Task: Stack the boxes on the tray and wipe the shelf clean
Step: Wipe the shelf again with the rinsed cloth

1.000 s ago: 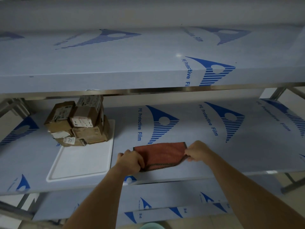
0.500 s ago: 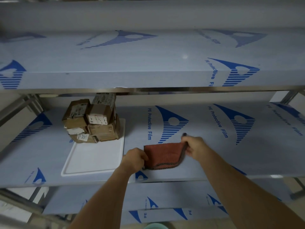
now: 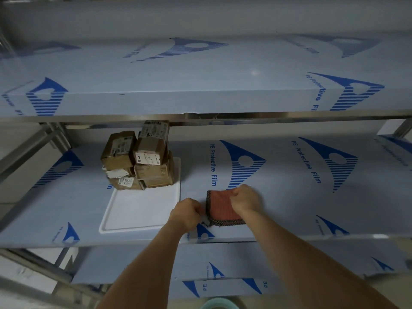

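A red cloth [image 3: 221, 207] with a dark mesh edge lies folded on the middle shelf [image 3: 289, 197] near its front edge. My left hand [image 3: 186, 214] grips the cloth's left edge. My right hand [image 3: 244, 200] lies on top of the cloth with its fingers curled round the folded part. Left of the cloth sits a white tray [image 3: 138, 210]. Several brown cardboard boxes [image 3: 142, 157] with white labels are stacked at the tray's far end.
The upper shelf [image 3: 200, 85] juts out just above the boxes. A metal frame leg [image 3: 403, 128] stands at the far right, and more frame bars [image 3: 29, 152] run at the left. A lower shelf [image 3: 223, 264] and a green bowl rim [image 3: 219, 304] lie below.
My right hand has moved left over the cloth, folding its right side onto the rest, so the cloth is narrower. My left hand has kept hold of the left edge.
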